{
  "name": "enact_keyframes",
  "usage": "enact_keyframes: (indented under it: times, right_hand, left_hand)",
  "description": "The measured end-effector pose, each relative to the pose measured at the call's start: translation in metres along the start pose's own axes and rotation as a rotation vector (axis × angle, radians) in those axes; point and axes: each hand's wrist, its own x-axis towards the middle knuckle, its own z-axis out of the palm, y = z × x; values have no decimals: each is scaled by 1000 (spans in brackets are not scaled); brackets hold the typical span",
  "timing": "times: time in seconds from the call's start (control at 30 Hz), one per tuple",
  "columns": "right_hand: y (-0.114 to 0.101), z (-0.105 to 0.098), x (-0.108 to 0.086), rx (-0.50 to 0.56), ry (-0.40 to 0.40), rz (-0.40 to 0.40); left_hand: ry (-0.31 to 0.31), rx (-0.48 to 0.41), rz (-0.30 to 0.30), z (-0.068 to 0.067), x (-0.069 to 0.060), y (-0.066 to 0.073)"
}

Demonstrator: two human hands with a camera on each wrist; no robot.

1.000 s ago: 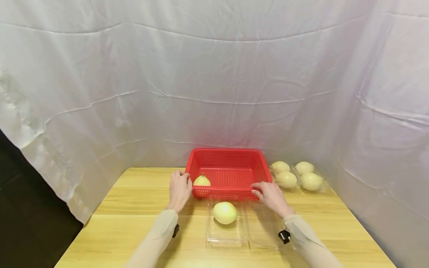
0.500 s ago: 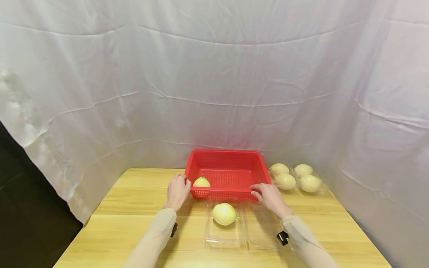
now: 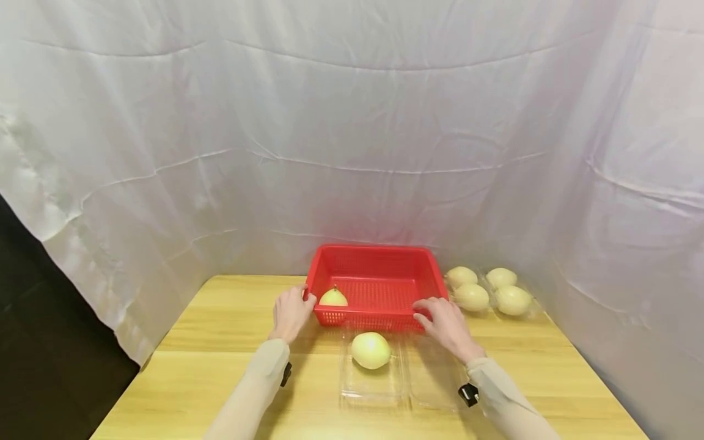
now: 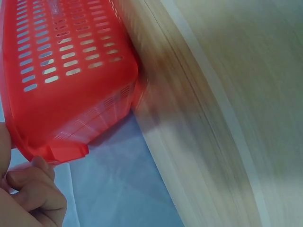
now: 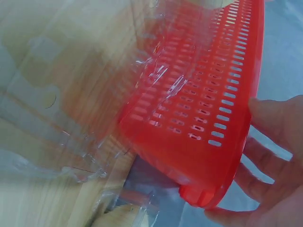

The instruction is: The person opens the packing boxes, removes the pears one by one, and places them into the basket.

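Note:
A red perforated plastic basket (image 3: 379,287) stands at the back middle of the table. My left hand (image 3: 291,313) grips the rim at its front left corner, fingers curled in the left wrist view. At the front right corner my right hand (image 3: 447,322) holds the rim between thumb and fingers. Inside the basket, at the front left, sits one yellow pear (image 3: 333,298). Just in front of the basket an open clear plastic clamshell box (image 3: 374,391) lies with another pear (image 3: 371,351) in it. Its lid (image 3: 434,379) is folded out to the right, under my right forearm.
Right of the basket, a second clear plastic box (image 3: 533,305) holds several pale pears (image 3: 513,300). A light curtain (image 3: 352,122) hangs behind and along both sides of the wooden table (image 3: 220,324).
My left hand has shifted very slightly left at the basket's corner. The basket, pears and right hand stay in place; the head view moves a little.

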Motion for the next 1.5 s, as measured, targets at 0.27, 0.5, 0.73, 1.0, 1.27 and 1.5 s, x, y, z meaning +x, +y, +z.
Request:
enact_keyframes:
  times: [0.27,0.5,0.73,1.0,1.27,1.5]
  right_hand:
    - [-12,0,2,50,92,-130]
    - [-31,9,-5,235,-69,-222]
    - [-53,15,-9,241,-249,-219]
    - [-68,17,-8,134,-303,-196]
    - [-73,23,-11,142,-396,-207]
    - [-75,29,-5,151,-459,-220]
  left_hand:
    - [13,26,-12,-1,2,6]
    - [-9,18,-17,0,3,3]
    - [-31,52,-25,0,2,1]
    - [-55,30,-16,-2,6,4]
    - [-87,-32,-38,-3,6,3]
    - [-90,-29,-44,-4,7,1]
